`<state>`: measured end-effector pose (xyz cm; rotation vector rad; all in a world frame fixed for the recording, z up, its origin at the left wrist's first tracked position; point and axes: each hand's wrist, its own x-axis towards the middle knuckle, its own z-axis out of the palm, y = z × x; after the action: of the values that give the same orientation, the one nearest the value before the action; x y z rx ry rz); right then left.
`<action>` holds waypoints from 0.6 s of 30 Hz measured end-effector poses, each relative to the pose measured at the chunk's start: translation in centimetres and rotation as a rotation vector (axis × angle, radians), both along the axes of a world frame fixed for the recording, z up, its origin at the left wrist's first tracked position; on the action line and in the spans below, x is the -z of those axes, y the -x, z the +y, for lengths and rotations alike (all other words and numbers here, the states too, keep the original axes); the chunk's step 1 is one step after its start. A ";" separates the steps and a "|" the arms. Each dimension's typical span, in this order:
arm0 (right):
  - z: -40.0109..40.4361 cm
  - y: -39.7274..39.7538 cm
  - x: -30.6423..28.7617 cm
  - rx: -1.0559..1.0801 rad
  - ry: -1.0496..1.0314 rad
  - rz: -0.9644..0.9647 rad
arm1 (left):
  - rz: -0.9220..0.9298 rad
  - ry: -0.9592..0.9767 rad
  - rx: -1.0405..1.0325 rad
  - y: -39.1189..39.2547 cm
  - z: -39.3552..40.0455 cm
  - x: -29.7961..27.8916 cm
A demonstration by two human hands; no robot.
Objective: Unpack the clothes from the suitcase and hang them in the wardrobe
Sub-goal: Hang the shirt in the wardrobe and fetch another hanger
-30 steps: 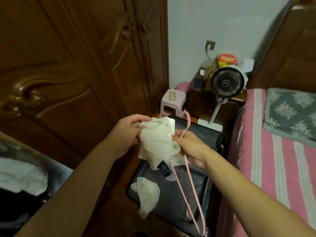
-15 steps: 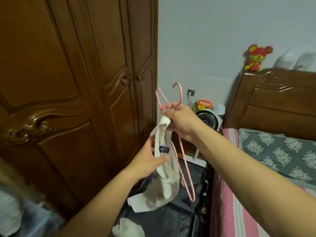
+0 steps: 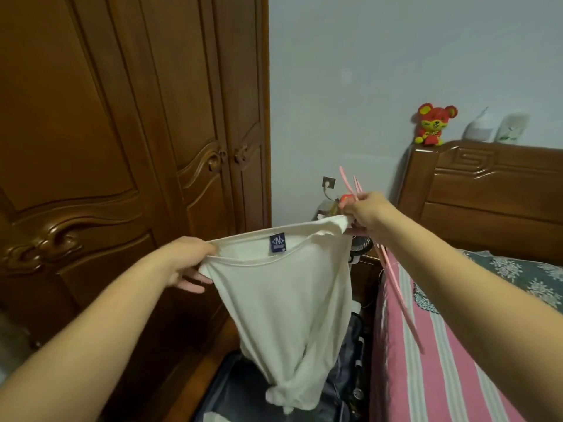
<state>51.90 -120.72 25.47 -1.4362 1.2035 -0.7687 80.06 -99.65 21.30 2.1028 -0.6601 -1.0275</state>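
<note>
White shirt [image 3: 283, 300]: cream-white knit with a dark blue label inside the neckline, stretched wide at the collar between two hands and hanging limp, its lower end bunched above the suitcase. Pink hanger [image 3: 393, 278]: thin, slanting down over the bed edge. Suitcase [image 3: 231, 388]: dark, lying open on the floor beside the closed brown wooden wardrobe [image 3: 128, 147].

A home bedroom: carved wardrobe [image 3: 128, 147], bed [image 3: 441, 360], headboard [image 3: 487, 190].
</note>
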 end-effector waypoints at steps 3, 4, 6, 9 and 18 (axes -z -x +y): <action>-0.5 1.3 0.3 -0.038 -0.032 0.071 | -0.021 -0.033 -0.007 0.6 -0.2 -1.4; -0.5 1.7 0.5 -0.056 -0.045 0.116 | 0.021 0.007 -0.036 1.0 -0.3 -1.4; -0.3 2.3 0.9 -0.059 -0.062 0.214 | 0.071 0.067 -0.076 2.2 -0.2 -1.4; -0.2 3.1 2.0 -0.032 -0.079 0.302 | 0.080 0.178 -0.118 3.6 -0.1 -0.2; -0.8 6.2 4.7 -0.127 -0.082 0.285 | 0.513 0.527 -0.062 4.4 1.8 0.7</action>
<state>45.66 -121.51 20.78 -1.5738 1.3269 -0.4327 75.66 -97.85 20.56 1.3280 -0.5262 -1.1477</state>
